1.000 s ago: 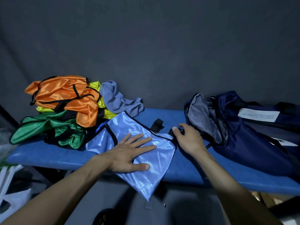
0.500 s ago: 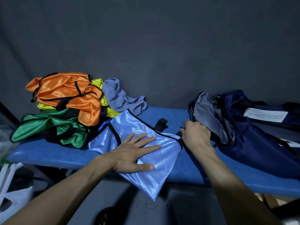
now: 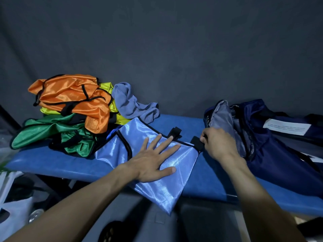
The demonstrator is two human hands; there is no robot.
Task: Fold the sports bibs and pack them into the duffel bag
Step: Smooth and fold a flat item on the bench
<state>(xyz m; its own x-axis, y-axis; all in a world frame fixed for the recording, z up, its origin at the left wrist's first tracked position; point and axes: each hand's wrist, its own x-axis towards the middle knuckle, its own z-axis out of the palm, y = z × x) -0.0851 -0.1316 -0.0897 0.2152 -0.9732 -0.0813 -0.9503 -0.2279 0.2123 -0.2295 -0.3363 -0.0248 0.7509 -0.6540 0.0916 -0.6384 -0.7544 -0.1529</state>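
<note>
head — left hand [image 3: 153, 161] flat on blue bib [image 3: 157, 186] | right hand [image 3: 218, 144] pinches strap [image 3: 197, 143]

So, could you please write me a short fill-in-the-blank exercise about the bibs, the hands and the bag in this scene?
1. The left hand lies flat on the light ____ bib.
2. The right hand pinches the bib's black ____.
3. On the pile, the orange bib lies above the ____ bib.
4. The navy duffel bag lies with its mouth ____.

Missing words: blue; strap; green; open
</note>
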